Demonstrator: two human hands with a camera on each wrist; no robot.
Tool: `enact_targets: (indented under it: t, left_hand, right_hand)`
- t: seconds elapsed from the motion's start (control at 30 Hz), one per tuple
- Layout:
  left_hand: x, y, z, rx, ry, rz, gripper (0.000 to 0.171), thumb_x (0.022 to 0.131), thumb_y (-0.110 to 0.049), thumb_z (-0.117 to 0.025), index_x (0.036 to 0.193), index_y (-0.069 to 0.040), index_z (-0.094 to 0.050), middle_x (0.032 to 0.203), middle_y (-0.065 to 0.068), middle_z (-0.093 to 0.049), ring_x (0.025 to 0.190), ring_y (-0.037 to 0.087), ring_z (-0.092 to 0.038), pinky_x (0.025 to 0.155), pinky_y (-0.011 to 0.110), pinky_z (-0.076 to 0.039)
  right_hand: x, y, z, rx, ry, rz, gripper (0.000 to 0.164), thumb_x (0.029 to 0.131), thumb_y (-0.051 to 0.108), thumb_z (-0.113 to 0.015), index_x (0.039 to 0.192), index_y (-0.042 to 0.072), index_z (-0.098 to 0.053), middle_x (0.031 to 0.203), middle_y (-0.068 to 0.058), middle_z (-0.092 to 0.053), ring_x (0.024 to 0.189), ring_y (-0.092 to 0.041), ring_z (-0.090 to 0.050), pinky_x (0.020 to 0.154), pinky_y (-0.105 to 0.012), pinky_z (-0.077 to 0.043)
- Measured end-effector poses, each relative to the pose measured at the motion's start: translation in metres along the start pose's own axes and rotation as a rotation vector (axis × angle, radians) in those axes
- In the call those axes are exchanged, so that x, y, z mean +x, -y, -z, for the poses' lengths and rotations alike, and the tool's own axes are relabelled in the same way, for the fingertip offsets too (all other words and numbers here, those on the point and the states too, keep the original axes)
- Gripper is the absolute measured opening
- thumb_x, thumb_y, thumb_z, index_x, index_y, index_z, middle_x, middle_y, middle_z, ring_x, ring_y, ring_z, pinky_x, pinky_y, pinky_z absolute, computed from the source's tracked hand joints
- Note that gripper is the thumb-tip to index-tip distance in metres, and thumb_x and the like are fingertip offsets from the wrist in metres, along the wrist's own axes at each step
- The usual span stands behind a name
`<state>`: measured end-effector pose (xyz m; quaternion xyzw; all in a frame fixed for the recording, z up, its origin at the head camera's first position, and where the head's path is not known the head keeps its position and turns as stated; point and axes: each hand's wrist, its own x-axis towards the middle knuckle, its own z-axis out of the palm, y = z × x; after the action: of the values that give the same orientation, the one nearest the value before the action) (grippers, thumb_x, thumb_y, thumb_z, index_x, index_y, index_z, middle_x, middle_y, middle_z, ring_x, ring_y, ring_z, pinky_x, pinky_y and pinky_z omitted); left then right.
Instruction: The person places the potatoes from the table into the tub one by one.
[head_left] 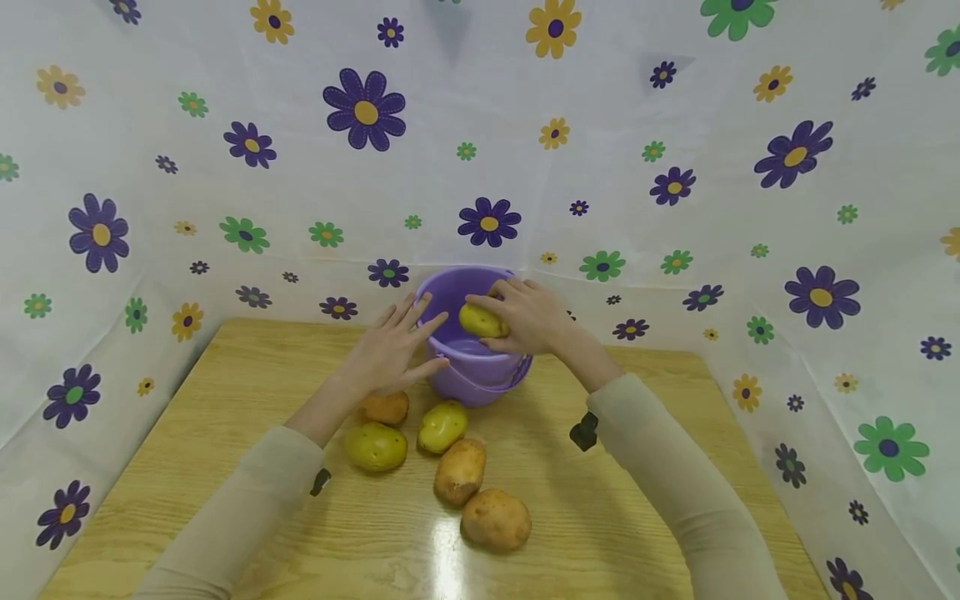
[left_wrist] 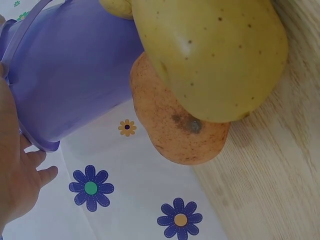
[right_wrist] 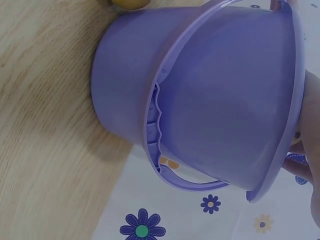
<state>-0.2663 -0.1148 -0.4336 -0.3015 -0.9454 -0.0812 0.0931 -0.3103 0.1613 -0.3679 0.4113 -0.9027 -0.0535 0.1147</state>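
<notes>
A purple bucket (head_left: 459,386) with a handle stands upright at the back of the table. My right hand (head_left: 531,318) grips a yellow potato (head_left: 480,321) at the bucket's mouth, over its right rim. The left hand (head_left: 390,348) has its fingers spread and rests against the left side of the rim. In the left wrist view, a large yellow potato (left_wrist: 215,55) partly covers a brown potato (left_wrist: 175,120) beside the bucket. The right wrist view shows the bucket's handle (right_wrist: 152,135) hanging down; there the bucket wall hides most of the held potato.
In front of the bucket lie several potatoes: yellow ones (head_left: 442,427) near it and brown ones (head_left: 496,520) closer to me. The wooden table (head_left: 615,500) meets a white flower-patterned cloth (head_left: 420,183) behind and at both sides.
</notes>
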Motion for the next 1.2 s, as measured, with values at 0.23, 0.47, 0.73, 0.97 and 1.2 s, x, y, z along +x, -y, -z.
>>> enact_targets:
  t: [0.23,0.47,0.73,0.97,1.2]
  left_hand:
    - [0.000,-0.001,0.000,-0.008,-0.006,-0.005,0.078,0.105,-0.063,-0.047,0.167,-0.018,-0.031,0.176,0.021,-0.019,0.165,0.043,-0.017,0.135,0.059,-0.018]
    - [-0.001,0.000,-0.001,-0.016,-0.015,-0.007,0.078,0.105,-0.062,-0.049,0.167,-0.018,-0.033,0.176,0.021,-0.020,0.165,0.043,-0.017,0.135,0.059,-0.019]
    - [-0.001,-0.001,0.000,-0.011,-0.007,-0.002,0.078,0.105,-0.063,-0.048,0.168,-0.019,-0.031,0.177,0.021,-0.019,0.165,0.043,-0.016,0.135,0.059,-0.019]
    - [0.000,-0.002,0.000,-0.005,-0.003,0.001,0.078,0.105,-0.063,-0.048,0.168,-0.020,-0.030,0.177,0.021,-0.018,0.165,0.043,-0.016,0.135,0.059,-0.019]
    - [0.001,-0.001,-0.002,-0.011,-0.024,-0.009,0.077,0.105,-0.062,-0.050,0.167,-0.019,-0.034,0.176,0.021,-0.021,0.165,0.044,-0.018,0.134,0.060,-0.021]
  right_hand:
    - [0.007,0.002,0.003,-0.079,0.088,0.038,0.070,0.094,0.056,-0.071,0.154,0.023,-0.056,0.130,-0.012,-0.068,0.119,-0.032,-0.065,0.108,-0.050,-0.057]
    - [0.014,0.004,0.003,-0.116,0.151,0.049,0.068,0.095,0.055,-0.070,0.153,0.022,-0.056,0.131,-0.013,-0.068,0.122,-0.033,-0.064,0.113,-0.051,-0.053]
    - [0.018,0.002,-0.001,-0.143,0.194,0.043,0.068,0.096,0.057,-0.069,0.153,0.022,-0.056,0.133,-0.015,-0.069,0.124,-0.034,-0.064,0.112,-0.052,-0.054]
    - [0.016,0.001,-0.002,-0.141,0.167,0.032,0.068,0.096,0.057,-0.069,0.153,0.021,-0.056,0.130,-0.015,-0.069,0.121,-0.034,-0.065,0.108,-0.050,-0.057]
    - [0.008,0.001,0.002,-0.113,0.109,0.017,0.066,0.098,0.054,-0.068,0.155,0.021,-0.054,0.133,-0.015,-0.067,0.122,-0.034,-0.065,0.101,-0.051,-0.060]
